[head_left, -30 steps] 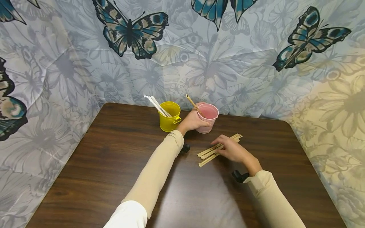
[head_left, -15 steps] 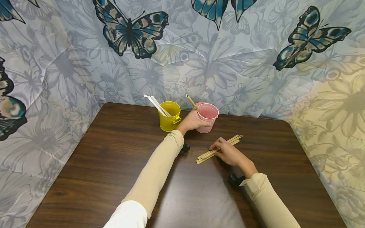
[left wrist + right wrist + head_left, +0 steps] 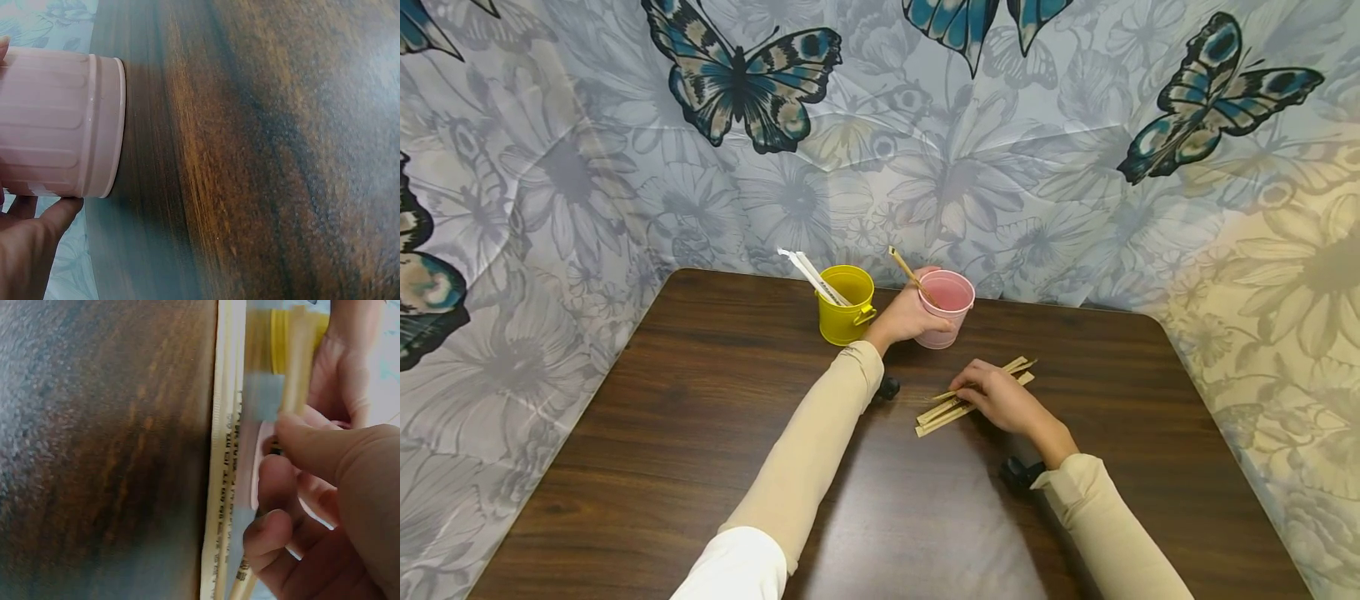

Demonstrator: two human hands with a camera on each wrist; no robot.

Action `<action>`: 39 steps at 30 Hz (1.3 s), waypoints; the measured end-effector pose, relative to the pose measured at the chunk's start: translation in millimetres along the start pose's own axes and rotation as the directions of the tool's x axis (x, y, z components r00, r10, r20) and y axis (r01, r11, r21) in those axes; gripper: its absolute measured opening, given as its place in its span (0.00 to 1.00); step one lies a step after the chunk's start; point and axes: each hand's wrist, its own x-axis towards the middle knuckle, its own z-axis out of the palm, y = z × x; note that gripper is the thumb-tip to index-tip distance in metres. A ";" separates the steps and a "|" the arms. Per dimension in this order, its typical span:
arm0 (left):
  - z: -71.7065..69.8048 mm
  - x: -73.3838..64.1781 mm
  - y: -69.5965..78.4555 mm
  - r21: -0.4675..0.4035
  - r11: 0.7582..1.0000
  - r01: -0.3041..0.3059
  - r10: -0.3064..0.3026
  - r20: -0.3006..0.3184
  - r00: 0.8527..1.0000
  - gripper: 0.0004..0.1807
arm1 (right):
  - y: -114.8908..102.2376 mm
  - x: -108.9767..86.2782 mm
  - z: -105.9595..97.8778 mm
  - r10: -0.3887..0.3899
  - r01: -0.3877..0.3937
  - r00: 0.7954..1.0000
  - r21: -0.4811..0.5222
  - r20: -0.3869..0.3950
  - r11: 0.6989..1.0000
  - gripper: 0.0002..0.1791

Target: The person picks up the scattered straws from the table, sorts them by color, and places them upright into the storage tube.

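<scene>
My left hand [image 3: 904, 318] grips the side of a small pink bucket [image 3: 942, 330] near the table's back edge. Leaning out of that bucket is one tan paper-wrapped straw [image 3: 903, 265]. In the left wrist view, fingers [image 3: 61, 215] touch the ribbed pink wall. My right hand [image 3: 1002, 400] pinches another tan paper-wrapped straw [image 3: 296, 372] between thumb and fingers, slightly above the others. Several more tan wrapped straws [image 3: 942, 419] with dark print lie side by side beneath it. The right hand covers their middle in the head view.
A yellow bucket [image 3: 837, 327] stands left of the pink one and holds white wrapped straws [image 3: 808, 272]. Dark wood grain covers the table [image 3: 662, 417]. Behind it hangs a butterfly-print cloth [image 3: 880, 192]. A black wrist camera [image 3: 1021, 473] sits under the right wrist.
My right hand has shifted a little left and separated one straw from the pile, now pinching it. The left hand and both buckets have stayed put.
</scene>
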 end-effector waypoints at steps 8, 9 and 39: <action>1.4 5.1 -6.9 0.011 1.000 -0.002 0.002 0.006 1.000 0.56 | -8.0 2.6 -15.0 0.067 -0.058 0.996 0.131 -0.060 0.990 0.07; 1.3 5.4 -7.2 0.012 1.000 0.001 -0.001 0.007 1.000 0.57 | -10.6 3.7 -18.3 0.072 -0.062 0.995 0.143 -0.067 0.988 0.07; -1.7 4.7 -0.3 -0.086 0.989 -0.122 0.128 0.072 0.989 0.52 | -84.3 115.6 -109.5 0.042 0.087 0.949 0.389 -0.312 0.917 0.11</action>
